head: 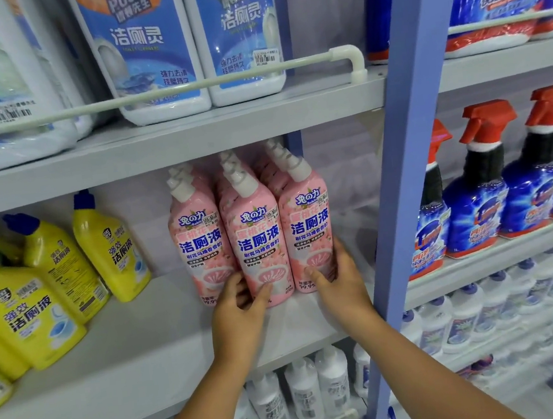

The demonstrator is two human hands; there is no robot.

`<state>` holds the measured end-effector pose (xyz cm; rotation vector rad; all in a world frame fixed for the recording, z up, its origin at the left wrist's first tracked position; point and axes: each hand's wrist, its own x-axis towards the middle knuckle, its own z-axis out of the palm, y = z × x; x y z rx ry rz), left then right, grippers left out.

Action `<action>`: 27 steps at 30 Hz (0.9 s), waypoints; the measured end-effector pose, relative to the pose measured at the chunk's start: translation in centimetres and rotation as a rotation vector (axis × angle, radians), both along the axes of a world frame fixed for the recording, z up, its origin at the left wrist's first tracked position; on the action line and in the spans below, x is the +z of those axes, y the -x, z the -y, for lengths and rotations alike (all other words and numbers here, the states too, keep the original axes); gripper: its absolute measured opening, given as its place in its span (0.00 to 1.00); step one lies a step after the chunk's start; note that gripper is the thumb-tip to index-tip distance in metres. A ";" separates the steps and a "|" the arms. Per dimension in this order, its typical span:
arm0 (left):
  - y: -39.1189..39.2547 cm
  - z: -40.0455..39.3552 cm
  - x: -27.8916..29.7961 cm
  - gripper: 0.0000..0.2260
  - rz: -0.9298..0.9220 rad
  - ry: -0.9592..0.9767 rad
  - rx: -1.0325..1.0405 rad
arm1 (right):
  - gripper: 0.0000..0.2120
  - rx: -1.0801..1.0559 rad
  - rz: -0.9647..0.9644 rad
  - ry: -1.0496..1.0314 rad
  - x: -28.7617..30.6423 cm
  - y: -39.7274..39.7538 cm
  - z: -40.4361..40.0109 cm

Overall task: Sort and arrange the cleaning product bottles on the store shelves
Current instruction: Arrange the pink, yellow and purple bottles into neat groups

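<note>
Right now both hands work the front row of pink bottles on the middle shelf (144, 334). The left hand (237, 312) has its grip curled around the base of the middle pink bottle (259, 242), while the right hand (340, 283) wraps the right pink bottle (308, 226). Yellow bottles (51, 269) stand well apart to the left.

Pink white-capped bottles (258, 245) upright in three tight rows, right end of middle shelf (119, 358).
</note>
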<state>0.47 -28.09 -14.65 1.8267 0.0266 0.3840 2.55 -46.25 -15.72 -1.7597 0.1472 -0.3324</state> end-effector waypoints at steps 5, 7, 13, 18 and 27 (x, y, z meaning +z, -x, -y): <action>0.0 -0.1 -0.1 0.14 -0.006 0.005 0.002 | 0.38 0.027 0.002 -0.040 0.3 0.1 0.0; -0.1 0.0 0.0 0.14 0.003 0.013 0.001 | 0.36 0.022 0.006 -0.048 0.4 0.1 0.0; -1.0 0.3 0.1 0.17 0.078 0.058 0.029 | 0.34 -0.025 0.027 -0.012 0.5 0.4 -0.3; -0.9 0.2 -0.4 0.20 0.091 0.059 0.013 | 0.36 -0.016 0.029 -0.017 0.1 0.0 -0.3; -0.7 0.1 -0.3 0.18 0.074 0.083 -0.002 | 0.35 -0.027 0.049 0.011 0.4 0.1 -0.6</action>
